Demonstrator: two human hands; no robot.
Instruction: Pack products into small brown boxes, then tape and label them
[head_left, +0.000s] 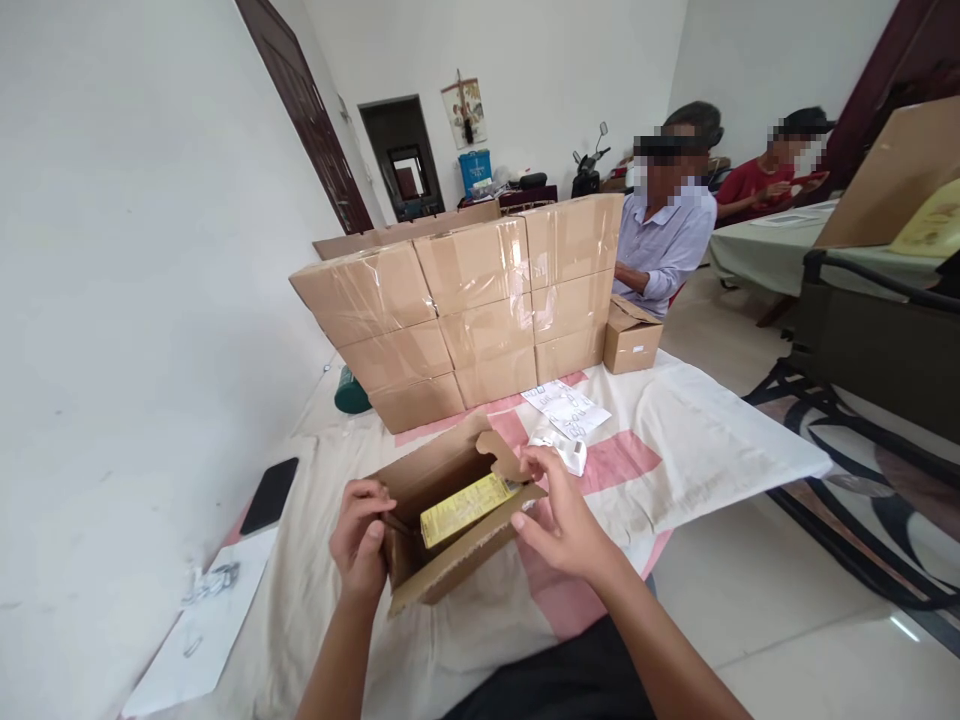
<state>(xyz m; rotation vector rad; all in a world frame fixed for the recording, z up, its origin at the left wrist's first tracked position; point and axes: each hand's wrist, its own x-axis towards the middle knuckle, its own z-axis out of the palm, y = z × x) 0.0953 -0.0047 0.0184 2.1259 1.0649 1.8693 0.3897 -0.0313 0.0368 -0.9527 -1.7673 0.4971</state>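
An opened cardboard box (457, 570) lies on the cloth in front of me, its flaps raised. Inside it rests a yellow printed carton (465, 508). My left hand (361, 535) grips the box's left end, with thumb and fingers around the flap there. At the opposite end, my right hand (559, 515) has its fingers on the right flap and its thumb by the near edge. The bottom of the box is mostly hidden by the carton and walls.
Taped cardboard boxes (487, 300) form a wall behind, beside a smaller carton (631, 338). Around lie printed paper (568, 408), a white packet (564, 450), a black phone (270, 496), white sheets (202, 630) and a green object (351, 392). Two people sit at the right.
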